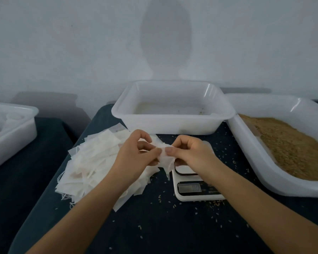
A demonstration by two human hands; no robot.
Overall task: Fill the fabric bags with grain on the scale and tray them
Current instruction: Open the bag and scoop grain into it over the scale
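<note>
Forearms enter from 6 o'clock, meeting at frame centre. Left hand (136, 153) and right hand (187, 153) both pinch one fabric bag (164, 158) at its top edge, thumbs against fingertips; likely teasing mouth open for filling. Bag: thin, white, limp, crumpled, looks empty, string dangling. Held just above scale (195, 186), platform partly hidden. Spare bag pile (95, 162) at 9 o'clock, grain tub (283, 149) at 3, near-empty tray (173, 110) at 12: all within reach.
</note>
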